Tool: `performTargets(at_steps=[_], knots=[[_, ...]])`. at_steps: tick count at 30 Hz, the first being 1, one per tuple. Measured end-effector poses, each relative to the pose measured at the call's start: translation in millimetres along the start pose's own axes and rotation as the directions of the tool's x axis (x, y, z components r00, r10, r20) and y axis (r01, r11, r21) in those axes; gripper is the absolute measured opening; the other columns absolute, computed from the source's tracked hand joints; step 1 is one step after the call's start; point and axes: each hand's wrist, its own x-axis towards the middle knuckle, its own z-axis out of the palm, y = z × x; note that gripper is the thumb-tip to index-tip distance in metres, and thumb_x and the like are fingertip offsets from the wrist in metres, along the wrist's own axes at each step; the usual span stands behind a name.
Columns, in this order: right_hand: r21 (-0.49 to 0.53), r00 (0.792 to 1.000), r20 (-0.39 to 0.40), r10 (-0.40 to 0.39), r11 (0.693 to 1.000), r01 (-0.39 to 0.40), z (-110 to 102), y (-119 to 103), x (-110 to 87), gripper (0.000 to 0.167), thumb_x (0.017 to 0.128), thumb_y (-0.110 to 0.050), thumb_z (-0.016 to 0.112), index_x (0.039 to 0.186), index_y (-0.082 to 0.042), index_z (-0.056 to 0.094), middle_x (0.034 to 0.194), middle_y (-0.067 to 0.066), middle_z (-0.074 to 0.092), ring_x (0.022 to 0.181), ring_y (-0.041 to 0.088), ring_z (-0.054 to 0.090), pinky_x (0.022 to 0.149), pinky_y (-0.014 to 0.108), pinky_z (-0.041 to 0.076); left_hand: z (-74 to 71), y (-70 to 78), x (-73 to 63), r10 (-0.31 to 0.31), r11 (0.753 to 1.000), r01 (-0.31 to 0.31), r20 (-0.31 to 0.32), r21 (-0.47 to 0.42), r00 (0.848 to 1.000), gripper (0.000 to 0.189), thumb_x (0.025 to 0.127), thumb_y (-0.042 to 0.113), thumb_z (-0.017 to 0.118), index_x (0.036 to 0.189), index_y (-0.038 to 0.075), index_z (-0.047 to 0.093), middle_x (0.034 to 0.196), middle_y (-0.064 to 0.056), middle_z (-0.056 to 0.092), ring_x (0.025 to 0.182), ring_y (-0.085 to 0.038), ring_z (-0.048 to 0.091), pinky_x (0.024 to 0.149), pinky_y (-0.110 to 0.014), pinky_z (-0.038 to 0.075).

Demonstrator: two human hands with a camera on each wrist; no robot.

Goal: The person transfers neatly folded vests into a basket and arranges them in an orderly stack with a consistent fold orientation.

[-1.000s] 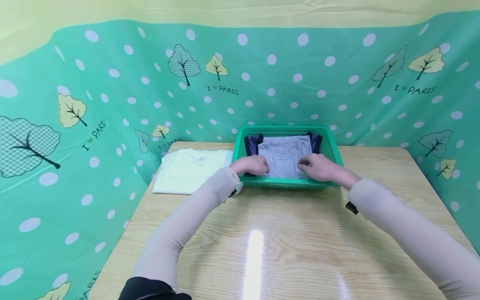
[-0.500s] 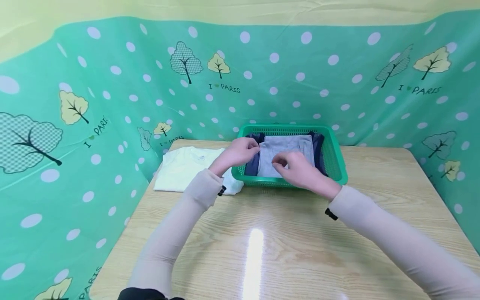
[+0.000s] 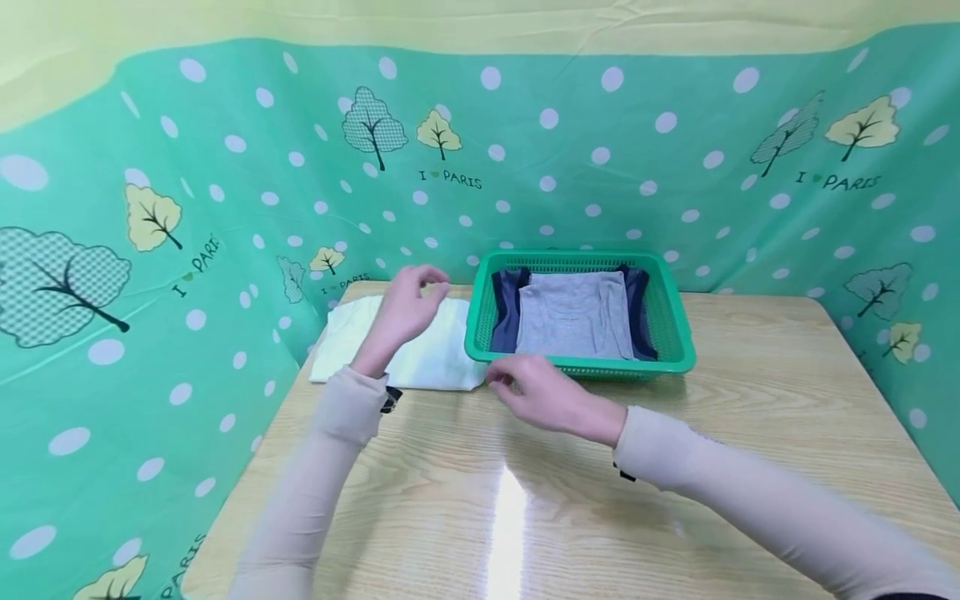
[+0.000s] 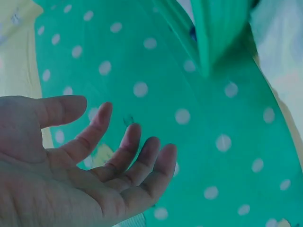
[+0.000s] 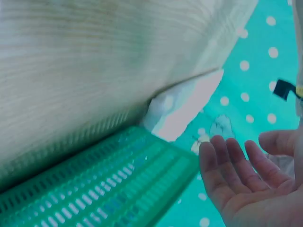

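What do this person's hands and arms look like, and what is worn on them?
The left hand and right hand are ungloved. Both sleeves are long and pale beige. A small black piece shows by each sleeve's end; too little is visible to say what it is.

a cloth-walled work booth: polka-dot green cloth (image 3: 570, 208) round a wood-grain table (image 3: 600, 525)

Left of centre in the head view, the left hand (image 3: 405, 310) hides part of the white T-shirt (image 3: 444, 354); the lower right corner crops the right sleeve (image 3: 757, 492).
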Motion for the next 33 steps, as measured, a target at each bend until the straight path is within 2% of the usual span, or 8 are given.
performTargets(at_steps=[5,10,14,19,21,25,29,33], knots=[[-0.047,0.990,0.141,0.025,0.999,-0.018,18,-6,0.6,0.028,0.104,-0.008,0.064,0.130,0.000,0.068,0.127,0.014,0.070,0.114,0.026,0.068,0.094,0.041,0.057,-15.9,-24.4,-0.1,-0.085,0.996,0.085,0.004,-0.042,0.996,0.032,0.109,0.024,0.056,0.132,0.003,0.066,0.137,-0.019,0.058,0.130,-0.038,0.051,0.107,-0.055,0.044],[-0.135,0.967,0.229,0.112,0.987,-0.082,35,-6,2.0,0.043,0.105,-0.014,0.063,0.146,-0.001,0.056,0.144,0.016,0.057,0.124,0.030,0.063,0.094,0.044,0.057,-21.6,-54.1,-2.0,-0.185,0.980,0.188,0.044,-0.061,0.982,0.037,0.110,0.025,0.053,0.139,0.003,0.059,0.140,-0.022,0.055,0.130,-0.040,0.051,0.105,-0.057,0.046],[-0.192,0.955,0.246,0.165,0.974,-0.118,45,-5,4.1,0.053,0.106,-0.017,0.060,0.154,0.000,0.045,0.148,0.020,0.049,0.113,0.029,0.064,0.086,0.042,0.059,-25.4,-79.7,-3.9,-0.246,0.968,0.248,0.051,-0.048,0.968,0.043,0.110,0.025,0.052,0.145,0.001,0.054,0.145,-0.026,0.052,0.132,-0.043,0.050,0.105,-0.059,0.046],[-0.196,0.948,0.234,0.217,0.965,-0.172,52,-4,7.9,0.060,0.106,-0.018,0.060,0.157,0.005,0.037,0.153,0.031,0.038,0.084,0.026,0.064,0.068,0.038,0.058,-33.1,-108.6,-5.0,-0.320,0.947,0.321,0.041,-0.009,0.946,0.049,0.109,0.026,0.052,0.150,-0.001,0.049,0.151,-0.031,0.045,0.136,-0.047,0.046,0.108,-0.061,0.043],[-0.193,0.939,0.233,0.251,0.959,-0.208,54,-3,9.9,0.063,0.106,-0.020,0.060,0.158,0.006,0.034,0.155,0.035,0.035,0.083,0.028,0.065,0.067,0.038,0.058,-35.3,-116.8,-5.5,-0.351,0.936,0.351,0.050,0.014,0.935,0.052,0.109,0.026,0.051,0.153,-0.002,0.046,0.154,-0.032,0.041,0.140,-0.048,0.043,0.111,-0.061,0.041],[-0.158,0.911,0.245,0.330,0.941,-0.299,60,1,14.4,0.071,0.107,-0.025,0.060,0.162,0.005,0.028,0.161,0.038,0.027,0.111,0.040,0.066,0.087,0.047,0.059,-38.6,-130.9,-6.2,-0.424,0.905,0.421,0.085,0.053,0.902,0.057,0.109,0.026,0.050,0.156,-0.004,0.040,0.158,-0.034,0.036,0.144,-0.049,0.037,0.115,-0.060,0.037],[-0.055,0.886,0.258,0.386,0.921,-0.385,67,5,19.5,0.077,0.106,-0.027,0.060,0.164,0.006,0.021,0.165,0.039,0.017,0.143,0.048,0.042,0.113,0.053,0.043,-39.4,-146.6,-5.2,-0.480,0.876,0.469,0.106,0.111,0.871,0.059,0.109,0.025,0.049,0.157,-0.007,0.035,0.157,-0.034,0.037,0.143,-0.048,0.039,0.116,-0.058,0.037],[0.090,0.876,0.234,0.422,0.888,-0.452,71,7,25.0,0.083,0.105,-0.025,0.062,0.164,0.008,0.013,0.166,0.035,0.020,0.152,0.044,0.028,0.123,0.049,0.029,-39.9,-163.7,-4.1,-0.511,0.856,0.494,0.104,0.155,0.853,0.061,0.108,0.023,0.049,0.156,-0.011,0.033,0.156,-0.034,0.037,0.142,-0.048,0.040,0.116,-0.057,0.037]])
